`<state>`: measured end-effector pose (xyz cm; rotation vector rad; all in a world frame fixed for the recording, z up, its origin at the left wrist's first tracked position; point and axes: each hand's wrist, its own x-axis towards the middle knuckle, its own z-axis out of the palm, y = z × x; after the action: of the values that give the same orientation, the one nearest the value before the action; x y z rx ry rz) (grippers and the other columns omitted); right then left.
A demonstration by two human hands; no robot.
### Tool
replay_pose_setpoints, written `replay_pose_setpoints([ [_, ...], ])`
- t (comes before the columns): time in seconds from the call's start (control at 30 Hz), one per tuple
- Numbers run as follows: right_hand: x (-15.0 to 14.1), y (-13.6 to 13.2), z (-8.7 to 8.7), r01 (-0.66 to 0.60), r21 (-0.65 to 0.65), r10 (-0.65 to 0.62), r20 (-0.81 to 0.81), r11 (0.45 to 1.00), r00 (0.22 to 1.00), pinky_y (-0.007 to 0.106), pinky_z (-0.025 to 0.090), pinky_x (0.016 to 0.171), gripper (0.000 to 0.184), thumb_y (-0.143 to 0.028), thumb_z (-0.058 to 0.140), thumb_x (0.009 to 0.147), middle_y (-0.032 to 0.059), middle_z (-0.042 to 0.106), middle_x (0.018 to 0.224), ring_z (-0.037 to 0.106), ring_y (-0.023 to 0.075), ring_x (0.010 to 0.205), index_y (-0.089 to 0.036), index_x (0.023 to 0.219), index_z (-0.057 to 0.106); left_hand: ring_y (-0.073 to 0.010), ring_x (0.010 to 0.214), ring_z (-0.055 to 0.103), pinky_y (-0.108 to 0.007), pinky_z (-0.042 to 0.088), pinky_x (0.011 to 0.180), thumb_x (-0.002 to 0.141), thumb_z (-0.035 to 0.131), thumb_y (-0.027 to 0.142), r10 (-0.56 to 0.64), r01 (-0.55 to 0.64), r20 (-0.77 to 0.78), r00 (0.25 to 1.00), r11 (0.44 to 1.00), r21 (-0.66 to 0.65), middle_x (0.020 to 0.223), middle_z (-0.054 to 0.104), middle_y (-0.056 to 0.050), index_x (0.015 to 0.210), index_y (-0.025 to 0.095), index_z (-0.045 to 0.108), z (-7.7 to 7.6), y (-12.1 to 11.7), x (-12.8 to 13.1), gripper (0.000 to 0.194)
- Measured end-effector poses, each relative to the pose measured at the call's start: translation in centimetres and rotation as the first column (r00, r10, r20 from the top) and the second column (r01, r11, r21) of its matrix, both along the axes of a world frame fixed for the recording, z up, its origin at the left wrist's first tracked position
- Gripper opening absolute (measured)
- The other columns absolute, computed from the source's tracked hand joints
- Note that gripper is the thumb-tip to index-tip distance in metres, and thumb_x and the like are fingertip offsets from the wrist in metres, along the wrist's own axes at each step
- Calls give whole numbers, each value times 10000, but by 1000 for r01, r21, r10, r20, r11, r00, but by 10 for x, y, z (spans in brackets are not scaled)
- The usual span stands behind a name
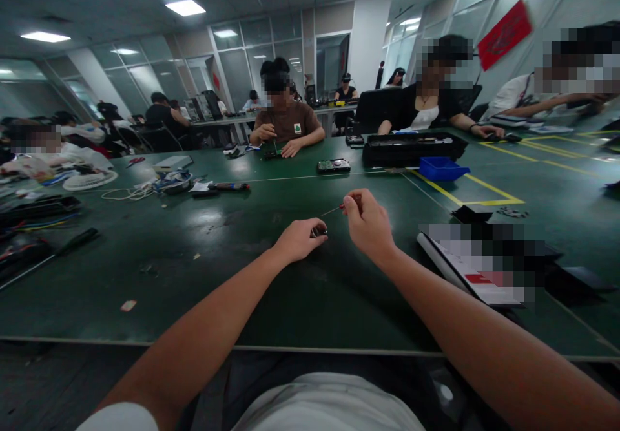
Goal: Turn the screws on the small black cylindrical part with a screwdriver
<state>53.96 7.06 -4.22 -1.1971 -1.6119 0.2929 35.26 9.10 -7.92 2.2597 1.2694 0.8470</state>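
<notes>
My right hand point(368, 224) grips a small screwdriver point(333, 210) with a red handle. Its thin shaft points left and a little down, toward my left hand point(299, 238). Between the thumb and fingers of that left hand sits a small dark part with a shiny edge point(318, 231), mostly hidden by the fingers, so its kind cannot be made out. The screwdriver's tip is just above the left fingers and looks apart from the part. Both hands are over the middle of the green table point(271, 289).
A hard drive point(333, 166) lies farther out, with a long black tray point(411, 150) and a blue bin point(443, 168) to its right. Papers point(465, 269) lie at right. A pen-like tool point(227, 187), cables point(169, 182) and a long screwdriver point(77, 241) lie left. Co-workers sit opposite.
</notes>
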Motion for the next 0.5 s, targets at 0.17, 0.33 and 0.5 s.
replay_pose_setpoints([
  [0.17,0,-2,2,-8,-9,8,5,1000,1000,349,419,710,178,-360,436,967,55,685,804,641,222,751,-227,936,550,-195,813,639,-319,494,753,820,694,346,134,-109,244,960,987,-116,966,727,-79,1016,209,760,21,-1,-29,248],
  [0.33,0,-3,2,-23,-28,23,0,999,1000,352,424,706,171,-357,440,961,56,687,803,644,227,758,-231,925,549,-106,579,523,-203,279,427,817,653,331,453,-164,627,634,871,-464,861,644,-66,998,146,700,37,5,-87,263],
  [0.5,0,-3,3,-51,-67,50,-19,996,999,355,434,710,190,-364,427,967,59,687,812,645,227,765,-226,933,553,-114,539,507,-216,302,421,863,532,196,678,-243,696,237,735,-633,721,554,-9,873,140,590,49,-3,-170,82],
])
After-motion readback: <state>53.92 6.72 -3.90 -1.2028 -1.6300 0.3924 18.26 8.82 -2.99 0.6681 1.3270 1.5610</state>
